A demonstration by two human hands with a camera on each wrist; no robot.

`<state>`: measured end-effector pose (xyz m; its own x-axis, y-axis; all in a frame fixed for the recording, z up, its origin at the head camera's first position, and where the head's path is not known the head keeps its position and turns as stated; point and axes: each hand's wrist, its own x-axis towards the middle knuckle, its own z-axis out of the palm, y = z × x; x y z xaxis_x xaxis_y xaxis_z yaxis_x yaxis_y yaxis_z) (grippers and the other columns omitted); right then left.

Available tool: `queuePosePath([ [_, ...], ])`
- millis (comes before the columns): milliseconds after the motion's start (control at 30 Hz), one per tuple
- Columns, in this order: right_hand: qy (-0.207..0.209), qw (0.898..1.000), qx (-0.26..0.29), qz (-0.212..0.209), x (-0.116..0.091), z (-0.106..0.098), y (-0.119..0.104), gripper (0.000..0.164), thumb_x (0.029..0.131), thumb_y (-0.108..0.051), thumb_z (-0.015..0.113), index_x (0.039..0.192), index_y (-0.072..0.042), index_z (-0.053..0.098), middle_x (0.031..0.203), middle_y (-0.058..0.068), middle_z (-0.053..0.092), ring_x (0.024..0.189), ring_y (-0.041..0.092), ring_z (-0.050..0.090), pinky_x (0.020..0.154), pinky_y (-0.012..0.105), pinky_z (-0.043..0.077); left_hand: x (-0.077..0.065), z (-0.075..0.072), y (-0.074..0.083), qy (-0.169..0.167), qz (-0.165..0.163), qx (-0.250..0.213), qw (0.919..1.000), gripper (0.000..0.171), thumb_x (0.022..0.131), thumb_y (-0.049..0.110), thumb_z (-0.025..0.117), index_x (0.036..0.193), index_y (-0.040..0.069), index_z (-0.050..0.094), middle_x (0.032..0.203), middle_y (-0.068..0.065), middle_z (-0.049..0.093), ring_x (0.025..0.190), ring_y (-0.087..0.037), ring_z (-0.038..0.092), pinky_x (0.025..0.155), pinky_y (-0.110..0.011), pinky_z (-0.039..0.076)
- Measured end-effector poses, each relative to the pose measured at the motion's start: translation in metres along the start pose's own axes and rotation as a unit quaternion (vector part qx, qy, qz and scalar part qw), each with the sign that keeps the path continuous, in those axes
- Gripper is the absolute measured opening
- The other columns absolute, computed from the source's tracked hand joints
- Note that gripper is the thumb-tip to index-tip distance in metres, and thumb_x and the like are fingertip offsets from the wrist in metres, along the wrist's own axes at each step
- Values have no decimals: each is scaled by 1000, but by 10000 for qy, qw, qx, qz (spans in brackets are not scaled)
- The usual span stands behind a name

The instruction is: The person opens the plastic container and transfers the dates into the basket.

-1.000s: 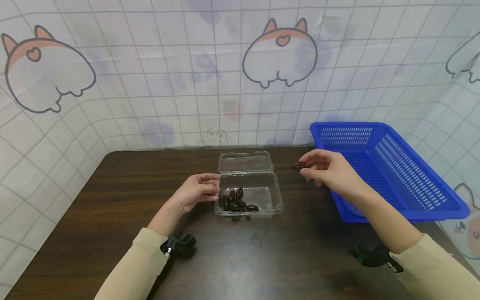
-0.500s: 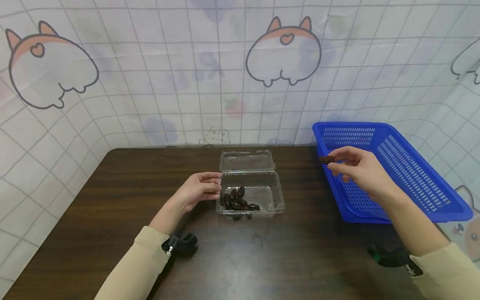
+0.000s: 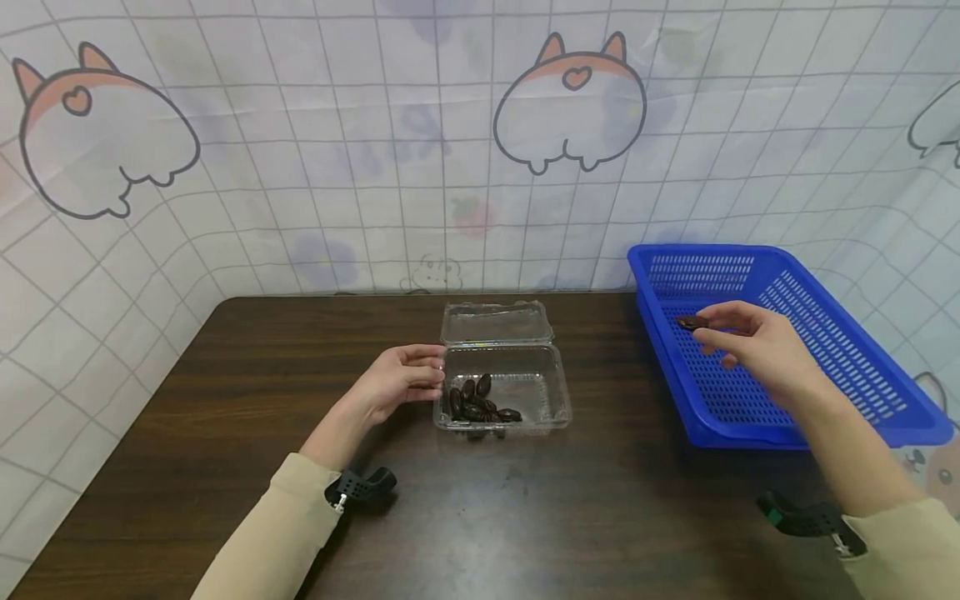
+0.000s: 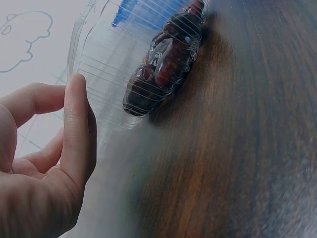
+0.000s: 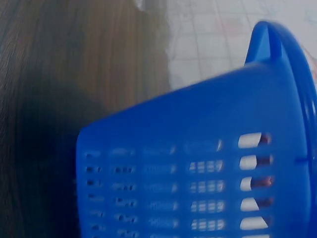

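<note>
Against the left wall of the clear container (image 3: pixel 538 396): left hand (image 3: pixel 393 383), fingers straight, not gripping; light bracing seems enough. Inside, brown fruits (image 3: pixel 477 407) heaped leftward. Farther over, right hand (image 3: pixel 759 342) pinches a single fruit (image 3: pixel 688 322) over the blue basket (image 3: pixel 738 435); best let go low, beneath the rim, to limit bouncing.

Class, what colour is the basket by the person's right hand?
The basket is blue, best seen in the head view.

The right hand (image 3: pixel 768 343) pinches a dark fruit (image 3: pixel 687 322) over a blue basket (image 3: pixel 847 346).
</note>
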<state>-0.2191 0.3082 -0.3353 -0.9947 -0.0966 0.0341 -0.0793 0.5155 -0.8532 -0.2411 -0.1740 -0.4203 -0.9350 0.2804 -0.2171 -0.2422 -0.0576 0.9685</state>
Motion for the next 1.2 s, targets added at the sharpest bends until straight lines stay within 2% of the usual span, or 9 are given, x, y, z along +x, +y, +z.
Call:
queuePosePath([
  [267,54,9997,-163,149,-1,-11,16,43,101,-31,70,129,-1,56,97,-13,70,85,9,66,63,26,56,1,1,0,-44,43,2,10000,49,96,-9,61,144,-10,48,110,-14,60,79,-17,68,73,-29,62],
  [567,-7,9995,-163,258,-4,-14,27,39,100,-33,70,128,-9,58,100,-20,67,89,7,67,66,29,57,-1,1,1,-73,9,34,10000,50,96,-9,62,144,-9,48,108,-12,60,77,-17,68,72,-29,62],
  [900,48,9989,-320,332,2,-21,38,41,101,-35,68,129,-6,58,98,-18,68,88,7,67,67,29,58,-1,-1,0,-56,20,60,10000,51,96,-8,62,145,-9,48,111,-14,60,79,-17,67,74,-29,62],
  [1033,108,9989,-243,384,3,-28,44,30,101,-34,68,123,-15,62,97,-20,68,87,4,67,69,27,58,-1,-2,0,-73,29,76,9999,51,96,-8,62,145,-9,48,111,-13,60,78,-17,68,74,-29,62],
  [1200,225,9988,194,387,1,-34,45,19,101,-30,69,118,-23,65,97,-19,68,86,6,65,67,26,57,-1,-3,0,-89,15,81,9999,51,97,-8,62,145,-9,47,112,-14,60,79,-17,68,74,-29,62],
])
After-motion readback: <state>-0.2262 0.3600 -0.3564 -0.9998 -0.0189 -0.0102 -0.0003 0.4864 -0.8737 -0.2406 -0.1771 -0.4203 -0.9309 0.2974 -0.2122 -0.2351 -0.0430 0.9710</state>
